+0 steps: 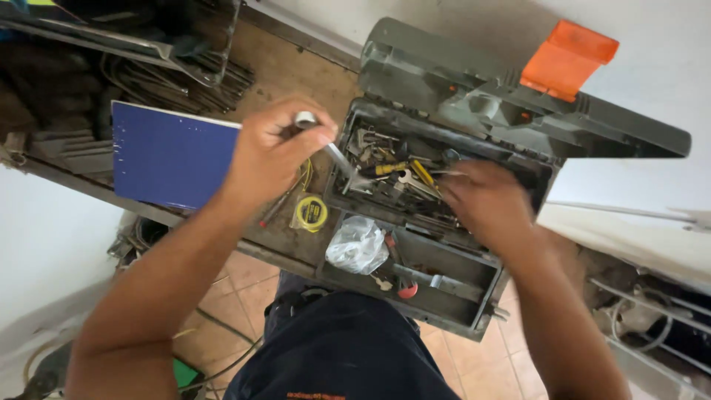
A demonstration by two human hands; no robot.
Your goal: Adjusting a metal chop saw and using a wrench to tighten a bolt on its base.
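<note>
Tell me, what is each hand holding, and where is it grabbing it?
The left hand holds a metal tool, gripped at its rounded top end. The right hand is inside the grey toolbox among the tools; blur hides whether it holds anything.

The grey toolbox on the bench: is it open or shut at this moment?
Open. The toolbox has its lid swung back, the tools inside are exposed, and the right hand reaches into it.

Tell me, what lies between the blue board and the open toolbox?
In the head view, the left hand holding a metal tool lies between the blue board and toolbox, with a yellow tape measure just below it.
</note>
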